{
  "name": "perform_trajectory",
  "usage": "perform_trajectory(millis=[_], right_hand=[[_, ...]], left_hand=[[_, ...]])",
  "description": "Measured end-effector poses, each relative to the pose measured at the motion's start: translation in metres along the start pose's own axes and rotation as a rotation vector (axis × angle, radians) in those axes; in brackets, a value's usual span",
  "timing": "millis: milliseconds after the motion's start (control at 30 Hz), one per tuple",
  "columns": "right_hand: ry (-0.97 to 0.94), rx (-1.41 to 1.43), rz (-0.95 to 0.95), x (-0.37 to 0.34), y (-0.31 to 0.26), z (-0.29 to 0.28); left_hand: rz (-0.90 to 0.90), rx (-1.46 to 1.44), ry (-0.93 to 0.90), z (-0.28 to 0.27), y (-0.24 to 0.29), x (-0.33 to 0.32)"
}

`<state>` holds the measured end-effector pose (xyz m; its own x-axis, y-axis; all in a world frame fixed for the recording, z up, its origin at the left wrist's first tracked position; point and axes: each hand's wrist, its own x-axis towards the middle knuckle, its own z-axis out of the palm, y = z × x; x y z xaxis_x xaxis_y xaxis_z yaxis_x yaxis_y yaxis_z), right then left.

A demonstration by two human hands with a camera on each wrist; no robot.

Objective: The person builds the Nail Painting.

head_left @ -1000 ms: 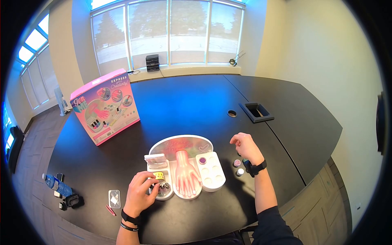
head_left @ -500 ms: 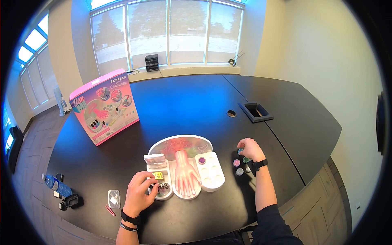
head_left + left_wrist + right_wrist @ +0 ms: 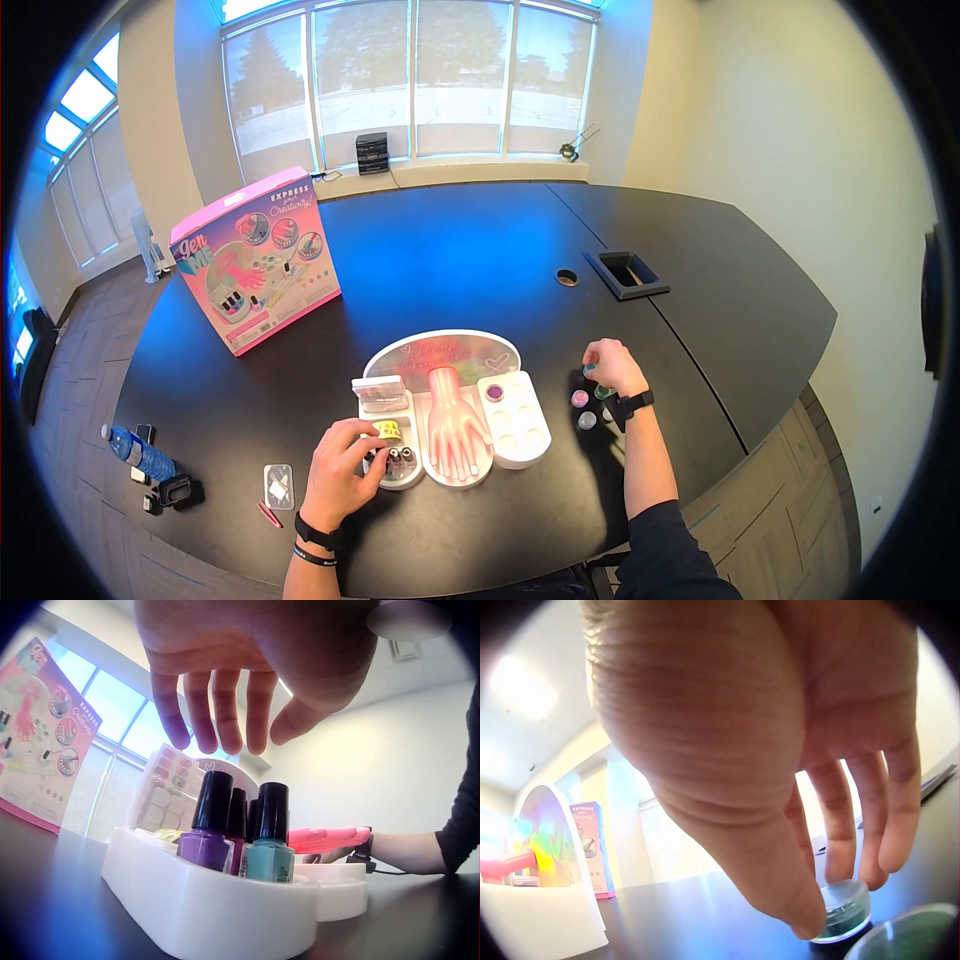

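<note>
While the left hand [image 3: 343, 470] hangs over the polish bottles [image 3: 206, 834] in the white tray [image 3: 202, 907], its fingers relaxed and holding nothing, the right hand [image 3: 615, 367] pinches a small jar [image 3: 846, 910] between thumb and fingers on the table [image 3: 450, 265] (a second jar [image 3: 911, 937] sits just beside it), right of the model hand [image 3: 455, 425].

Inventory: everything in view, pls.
table: 1, black, centre
windows: several, pale, back
box: 1, pink, left rear
kit: 1, white, central
model hand: 1, pink, kit
polish: 4+, mixed, kit left
tape: 1, yellow, kit left
stickers: several, pale, kit left
pots: 5+, mixed, kit and right
case: 1, clear, left
tweezers: 1, pink, left
bottle: 1, blue, left
gadgets: several, dark, left
left hand: 1, black bands, over polish
right hand: 1, black band, pinching pot
</note>
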<state>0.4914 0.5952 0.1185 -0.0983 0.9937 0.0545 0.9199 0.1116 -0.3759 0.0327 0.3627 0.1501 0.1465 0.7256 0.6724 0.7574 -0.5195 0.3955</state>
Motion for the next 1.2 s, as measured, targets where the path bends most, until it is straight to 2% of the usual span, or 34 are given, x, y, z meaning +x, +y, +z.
perform_trajectory(millis=[67, 333, 433, 800, 1200], right_hand=[[0.057, -0.01, -0.064, -0.002, -0.005, -0.002], [0.083, 0.117, -0.208, -0.023, -0.062, -0.023], [0.092, 0.177, -0.326, -0.03, -0.078, -0.024], [0.028, 0.257, -0.556, -0.042, -0.111, -0.007], [-0.062, 0.208, -0.559, -0.046, -0.12, 0.005]], left_hand=[[0.002, 0.001, 0.0, 0.0, 0.0, 0.0], [-0.007, 0.0, 0.0, 0.0, -0.001, 0.0], [-0.007, -0.002, 0.001, 0.0, -0.001, 0.0], [-0.001, 0.004, 0.003, 0.0, 0.0, 0.0], [-0.004, 0.005, -0.003, 0.0, -0.001, 0.0]])
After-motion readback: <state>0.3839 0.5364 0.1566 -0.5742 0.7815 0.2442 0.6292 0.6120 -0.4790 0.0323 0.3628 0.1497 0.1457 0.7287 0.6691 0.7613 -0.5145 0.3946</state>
